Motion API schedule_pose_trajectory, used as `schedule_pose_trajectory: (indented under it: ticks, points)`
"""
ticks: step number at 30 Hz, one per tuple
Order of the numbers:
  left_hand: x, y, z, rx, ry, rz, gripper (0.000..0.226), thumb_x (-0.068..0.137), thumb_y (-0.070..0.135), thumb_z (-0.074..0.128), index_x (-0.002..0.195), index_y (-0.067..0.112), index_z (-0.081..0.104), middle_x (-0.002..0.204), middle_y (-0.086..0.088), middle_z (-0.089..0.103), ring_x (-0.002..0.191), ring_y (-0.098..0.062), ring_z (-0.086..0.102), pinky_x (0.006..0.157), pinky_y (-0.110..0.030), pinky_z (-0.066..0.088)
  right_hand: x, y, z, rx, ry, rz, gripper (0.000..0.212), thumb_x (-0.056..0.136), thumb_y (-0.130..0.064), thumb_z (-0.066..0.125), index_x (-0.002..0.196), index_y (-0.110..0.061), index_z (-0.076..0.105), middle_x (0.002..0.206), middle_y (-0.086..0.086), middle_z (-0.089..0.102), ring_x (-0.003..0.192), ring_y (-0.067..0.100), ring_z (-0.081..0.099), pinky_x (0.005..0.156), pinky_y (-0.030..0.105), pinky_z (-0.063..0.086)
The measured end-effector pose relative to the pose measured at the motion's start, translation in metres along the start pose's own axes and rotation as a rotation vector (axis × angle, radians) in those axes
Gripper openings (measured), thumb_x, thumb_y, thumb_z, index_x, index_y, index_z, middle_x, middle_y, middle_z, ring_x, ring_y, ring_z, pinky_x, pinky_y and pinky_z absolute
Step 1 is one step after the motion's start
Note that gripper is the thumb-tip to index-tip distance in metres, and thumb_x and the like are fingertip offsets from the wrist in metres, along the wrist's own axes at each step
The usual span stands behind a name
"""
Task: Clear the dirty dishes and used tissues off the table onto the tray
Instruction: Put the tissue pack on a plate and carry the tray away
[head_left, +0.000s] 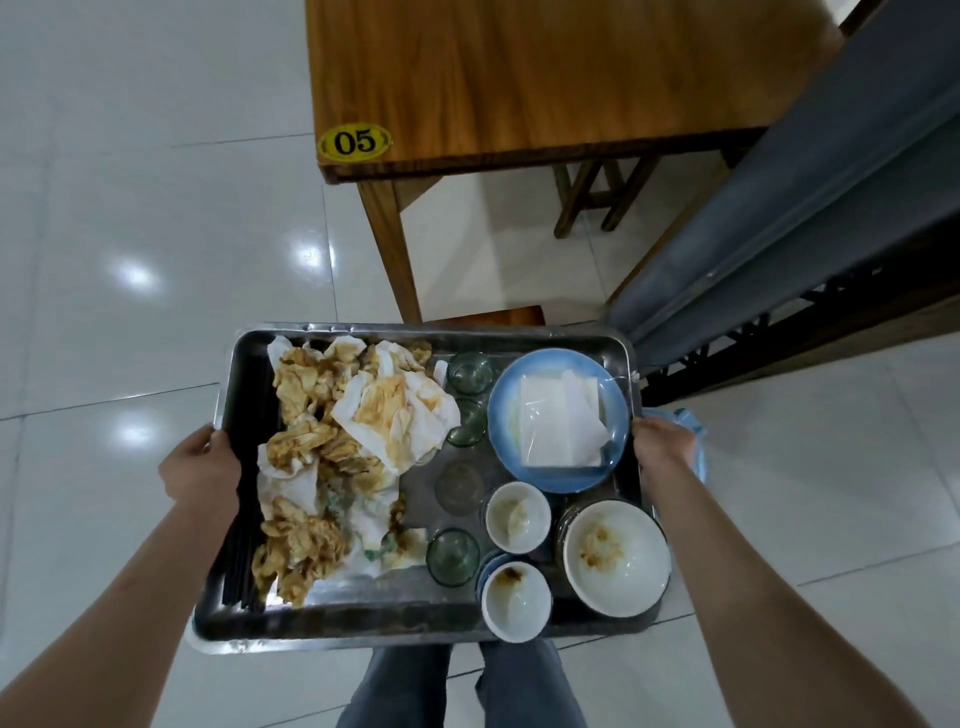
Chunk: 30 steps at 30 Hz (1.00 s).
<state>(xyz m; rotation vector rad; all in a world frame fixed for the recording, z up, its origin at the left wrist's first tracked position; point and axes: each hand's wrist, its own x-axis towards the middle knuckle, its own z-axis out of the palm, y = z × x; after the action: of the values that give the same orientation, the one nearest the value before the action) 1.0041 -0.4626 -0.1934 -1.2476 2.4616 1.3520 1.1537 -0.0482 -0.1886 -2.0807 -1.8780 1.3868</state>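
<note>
I carry a metal tray (363, 626) in the air in front of me. My left hand (200, 470) grips its left rim and my right hand (662, 447) grips its right rim, together with a light blue cloth (693, 434). On the tray lie stained used tissues (353, 447), black chopsticks (248, 467) along the left side, several small glasses (470, 373), a blue plate (558, 418) with white napkins on it, two small dirty white bowls (517, 514) and a larger dirty bowl (615, 556). The wooden table (519, 78) with a "05" sticker (355, 141) is bare.
The table stands ahead, with a wooden stool (597, 197) under it. A grey partition (805, 197) with dark lattice runs along the right. White glossy floor tiles (130, 234) spread to the left. My legs (457, 686) show below the tray.
</note>
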Motion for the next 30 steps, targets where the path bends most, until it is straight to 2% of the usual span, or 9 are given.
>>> schedule_pose_trajectory:
  ticks: [4, 7, 10, 15, 17, 19, 23, 27, 30]
  points:
    - [-0.020, 0.013, -0.021, 0.000, -0.052, 0.044, 0.029, 0.086, 0.018, 0.053, 0.109, 0.010, 0.068, 0.091, -0.015, 0.066, 0.085, -0.031, 0.062, 0.089, -0.039, 0.051, -0.021, 0.008, -0.034, -0.022, 0.008, 0.090, 0.024, 0.084, -0.014, 0.059, 0.102, 0.001, 0.063, 0.094, 0.014, 0.063, 0.080, 0.023, 0.057, 0.065, 0.029, 0.042]
    - [-0.036, 0.023, -0.035, 0.011, -0.076, 0.086, 0.028, 0.087, 0.017, 0.055, 0.112, 0.010, 0.068, 0.106, -0.016, 0.068, 0.095, -0.035, 0.063, 0.088, -0.033, 0.048, -0.041, 0.012, -0.059, 0.034, 0.037, 0.137, 0.018, 0.081, -0.010, 0.059, 0.095, 0.000, 0.063, 0.095, 0.016, 0.065, 0.078, 0.022, 0.057, 0.067, 0.028, 0.042]
    - [-0.051, 0.034, -0.046, 0.000, -0.108, 0.091, 0.028, 0.088, 0.017, 0.056, 0.113, 0.011, 0.068, 0.109, -0.013, 0.068, 0.097, -0.032, 0.063, 0.086, -0.029, 0.046, -0.060, 0.018, -0.084, 0.116, 0.086, 0.150, 0.002, 0.074, -0.006, 0.061, 0.075, -0.007, 0.063, 0.087, 0.015, 0.065, 0.072, 0.020, 0.056, 0.066, 0.031, 0.046]
    - [-0.081, 0.047, -0.050, 0.037, -0.194, 0.129, 0.029, 0.089, 0.017, 0.056, 0.115, 0.009, 0.066, 0.114, -0.015, 0.066, 0.104, -0.032, 0.061, 0.095, -0.028, 0.042, -0.085, 0.034, -0.139, 0.077, 0.110, 0.158, 0.013, 0.079, -0.007, 0.058, 0.085, -0.005, 0.070, 0.072, 0.010, 0.060, 0.061, 0.018, 0.055, 0.051, 0.023, 0.042]
    - [-0.097, 0.052, -0.047, 0.050, -0.237, 0.152, 0.030, 0.089, 0.019, 0.057, 0.116, 0.009, 0.065, 0.114, -0.016, 0.066, 0.105, -0.033, 0.061, 0.097, -0.033, 0.044, -0.094, 0.049, -0.163, 0.047, 0.082, 0.139, 0.020, 0.085, -0.007, 0.055, 0.098, -0.004, 0.069, 0.080, 0.009, 0.061, 0.074, 0.019, 0.058, 0.063, 0.026, 0.045]
    - [-0.119, 0.059, -0.040, 0.048, -0.272, 0.177, 0.031, 0.088, 0.020, 0.058, 0.117, 0.009, 0.065, 0.116, -0.016, 0.065, 0.106, -0.033, 0.060, 0.099, -0.038, 0.045, -0.099, 0.069, -0.186, 0.123, 0.061, 0.130, 0.022, 0.088, -0.008, 0.055, 0.105, -0.003, 0.067, 0.077, 0.004, 0.056, 0.069, 0.017, 0.054, 0.065, 0.026, 0.044]
    - [-0.168, 0.064, -0.026, 0.090, -0.292, 0.279, 0.030, 0.088, 0.015, 0.056, 0.116, 0.012, 0.066, 0.113, -0.015, 0.066, 0.102, -0.034, 0.061, 0.095, -0.035, 0.046, -0.102, 0.100, -0.229, 0.196, 0.175, 0.214, 0.020, 0.085, -0.008, 0.058, 0.099, -0.005, 0.071, 0.073, 0.010, 0.056, 0.051, 0.017, 0.044, 0.050, 0.025, 0.038]
    - [-0.229, 0.053, -0.011, 0.138, -0.311, 0.349, 0.030, 0.088, 0.014, 0.054, 0.114, 0.013, 0.068, 0.110, -0.012, 0.067, 0.097, -0.032, 0.062, 0.080, -0.026, 0.043, -0.094, 0.138, -0.282, 0.173, 0.202, 0.277, 0.016, 0.088, -0.010, 0.054, 0.095, -0.009, 0.069, 0.065, 0.007, 0.054, 0.060, 0.021, 0.050, 0.048, 0.022, 0.037]
    - [-0.276, 0.036, 0.003, 0.170, -0.344, 0.366, 0.029, 0.089, 0.014, 0.054, 0.114, 0.013, 0.067, 0.113, -0.011, 0.066, 0.100, -0.030, 0.061, 0.081, -0.026, 0.042, -0.082, 0.170, -0.328, 0.160, 0.221, 0.299, 0.011, 0.089, -0.010, 0.052, 0.082, -0.010, 0.060, 0.061, 0.005, 0.048, 0.059, 0.019, 0.049, 0.048, 0.017, 0.040]
